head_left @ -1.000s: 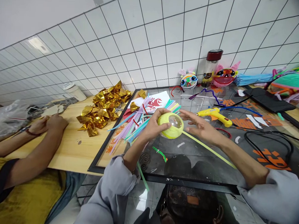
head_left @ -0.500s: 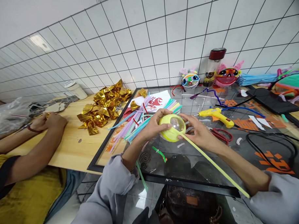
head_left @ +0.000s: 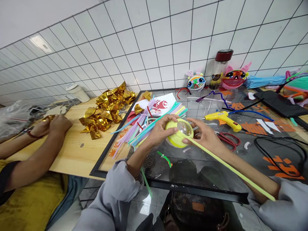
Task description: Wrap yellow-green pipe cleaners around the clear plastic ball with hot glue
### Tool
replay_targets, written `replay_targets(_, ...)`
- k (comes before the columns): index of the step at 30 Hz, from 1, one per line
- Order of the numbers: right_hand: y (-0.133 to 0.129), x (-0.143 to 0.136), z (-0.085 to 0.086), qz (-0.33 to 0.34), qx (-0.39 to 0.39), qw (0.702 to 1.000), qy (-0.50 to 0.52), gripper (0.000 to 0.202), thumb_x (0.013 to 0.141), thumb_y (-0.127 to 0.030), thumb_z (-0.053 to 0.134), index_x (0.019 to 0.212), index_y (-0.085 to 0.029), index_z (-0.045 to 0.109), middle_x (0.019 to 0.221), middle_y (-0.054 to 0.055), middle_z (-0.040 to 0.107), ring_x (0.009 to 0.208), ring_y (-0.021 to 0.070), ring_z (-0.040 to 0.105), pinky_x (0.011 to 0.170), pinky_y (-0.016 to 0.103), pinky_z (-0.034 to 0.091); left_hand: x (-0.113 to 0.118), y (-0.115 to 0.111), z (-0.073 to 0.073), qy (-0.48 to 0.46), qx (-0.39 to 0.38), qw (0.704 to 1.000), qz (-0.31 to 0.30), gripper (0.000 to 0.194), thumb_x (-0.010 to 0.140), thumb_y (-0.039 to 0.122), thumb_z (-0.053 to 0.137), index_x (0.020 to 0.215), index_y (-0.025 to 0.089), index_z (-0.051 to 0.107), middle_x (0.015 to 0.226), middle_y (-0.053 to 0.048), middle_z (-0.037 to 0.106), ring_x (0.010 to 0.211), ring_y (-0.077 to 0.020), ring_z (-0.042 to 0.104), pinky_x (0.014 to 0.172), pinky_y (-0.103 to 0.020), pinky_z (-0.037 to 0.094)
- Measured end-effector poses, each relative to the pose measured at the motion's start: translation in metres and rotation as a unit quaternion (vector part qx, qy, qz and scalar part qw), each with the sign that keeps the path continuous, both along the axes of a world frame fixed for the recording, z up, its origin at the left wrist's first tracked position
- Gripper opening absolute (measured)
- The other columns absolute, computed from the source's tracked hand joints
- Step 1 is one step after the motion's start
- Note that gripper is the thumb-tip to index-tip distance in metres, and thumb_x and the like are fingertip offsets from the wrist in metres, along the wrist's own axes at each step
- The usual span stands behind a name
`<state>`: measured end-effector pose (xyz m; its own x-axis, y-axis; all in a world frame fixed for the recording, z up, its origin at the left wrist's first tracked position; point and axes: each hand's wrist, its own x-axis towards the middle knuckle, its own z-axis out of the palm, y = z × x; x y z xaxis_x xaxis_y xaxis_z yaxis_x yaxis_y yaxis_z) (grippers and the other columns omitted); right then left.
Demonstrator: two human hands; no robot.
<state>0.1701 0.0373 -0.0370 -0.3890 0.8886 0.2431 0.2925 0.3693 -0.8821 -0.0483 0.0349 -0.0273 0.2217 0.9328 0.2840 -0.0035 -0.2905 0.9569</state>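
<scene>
Between my two hands is a clear plastic ball wrapped in yellow pipe cleaner, with a round bare patch left see-through on top. My left hand grips its left side, thumb lying across the yellow winding. From the right, my right hand pinches the yellow pipe cleaner against the ball's edge; the strip's loose length runs down along my right forearm to the sleeve. Behind my left hand lies a bundle of pastel pipe cleaners. A short green piece rests just below the ball.
A yellow glue gun and red-handled scissors lie right of my hands, with a black cable. Decorated balls and a glass bottle stand by the wall. Gold foil pieces and another person's hands are left.
Both hands and the ball have shifted slightly right. The loose end of the yellow pipe cleaner has swung right and now lies over my right forearm. The neighbour's hands moved slightly.
</scene>
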Motion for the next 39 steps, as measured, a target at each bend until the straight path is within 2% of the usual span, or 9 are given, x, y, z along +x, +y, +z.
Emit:
replay_targets(6,0.001,0.001,-0.001,-0.014,0.039,0.999,-0.026,0.077,0.073,-0.065,0.077,0.134,-0.022,0.060,0.109,0.010,0.064,0.083,0.0235,0.068,0.072,0.042,0.060,0.000,0.004,-0.003,0.010,0.034,0.999,0.002,0.046,0.072,0.055,0.082,0.092,0.019,0.061,0.124,-0.010,0.067,0.124,-0.0256,0.061,0.106,-0.040,0.045)
replay_targets(11,-0.006,0.002,0.005,-0.027,0.182,0.983,-0.030,0.071,0.079,-0.059,0.077,0.137,-0.022,0.057,0.119,0.014,0.064,0.107,0.0294,0.066,0.091,0.048,0.057,0.000,0.005,-0.005,0.039,0.062,0.997,0.015,0.044,0.077,0.056,0.078,0.095,0.020,0.062,0.124,-0.010,0.067,0.127,-0.0257,0.060,0.110,-0.041,0.044)
replay_targets(13,-0.009,0.001,0.009,-0.015,0.244,0.970,-0.002,0.064,0.083,-0.053,0.077,0.136,-0.024,0.059,0.120,0.013,0.064,0.109,0.0277,0.065,0.093,0.046,0.056,0.000,0.005,-0.006,0.051,0.069,0.996,0.016,0.043,0.079,0.056,0.076,0.096,0.020,0.063,0.125,-0.010,0.066,0.127,-0.0256,0.060,0.111,-0.042,0.044)
replay_targets(16,-0.014,0.000,0.014,-0.003,0.288,0.956,0.049,0.038,0.090,-0.040,0.072,0.125,-0.026,0.069,0.106,0.008,0.068,0.097,0.0221,0.066,0.086,0.038,0.056,0.000,0.004,-0.005,0.061,0.081,0.995,0.014,0.041,0.082,0.056,0.073,0.099,0.020,0.063,0.125,-0.010,0.065,0.127,-0.0252,0.060,0.113,-0.043,0.043)
replay_targets(19,-0.015,-0.002,0.016,-0.003,0.281,0.956,0.085,0.016,0.093,-0.031,0.069,0.107,-0.026,0.076,0.092,0.004,0.071,0.085,0.0180,0.066,0.076,0.032,0.055,-0.001,0.002,-0.004,0.083,0.103,0.991,0.012,0.038,0.087,0.055,0.069,0.102,0.021,0.064,0.124,-0.009,0.064,0.128,-0.0252,0.059,0.115,-0.044,0.042)
replay_targets(24,-0.012,-0.003,0.014,-0.006,0.231,0.968,0.098,0.015,0.093,-0.036,0.070,0.096,-0.025,0.079,0.090,0.005,0.073,0.083,0.0181,0.067,0.075,0.033,0.055,-0.002,-0.006,0.006,0.142,0.130,0.981,0.006,0.044,0.092,0.061,0.058,0.110,0.022,0.063,0.131,-0.011,0.061,0.133,-0.0277,0.055,0.118,-0.048,0.040)
replay_targets(27,-0.011,-0.002,0.015,-0.011,0.214,0.970,0.112,0.019,0.091,-0.041,0.071,0.097,-0.025,0.080,0.089,0.005,0.073,0.084,0.0188,0.067,0.077,0.034,0.056,-0.002,-0.012,0.013,0.204,0.137,0.969,-0.002,0.058,0.079,0.067,0.071,0.115,0.023,0.060,0.137,-0.012,0.058,0.136,-0.0315,0.053,0.119,-0.051,0.040)
replay_targets(31,-0.011,-0.002,0.017,-0.015,0.194,0.974,0.115,0.022,0.090,-0.044,0.072,0.098,-0.026,0.080,0.089,0.005,0.073,0.084,0.0194,0.067,0.076,0.034,0.056,0.000,-0.015,0.013,0.260,0.164,0.951,0.002,0.080,0.064,0.065,0.085,0.124,0.024,0.053,0.143,-0.015,0.052,0.140,-0.0340,0.050,0.120,-0.053,0.039)
replay_targets(39,-0.011,-0.003,0.012,-0.001,0.190,0.972,0.140,0.027,0.084,-0.043,0.079,0.104,-0.024,0.079,0.086,0.004,0.065,0.078,0.0168,0.061,0.070,0.032,0.053,0.010,-0.017,0.007,0.312,0.202,0.927,0.048,0.101,0.053,0.072,0.087,0.132,0.023,0.048,0.143,-0.018,0.051,0.140,-0.0389,0.048,0.119,-0.056,0.040)
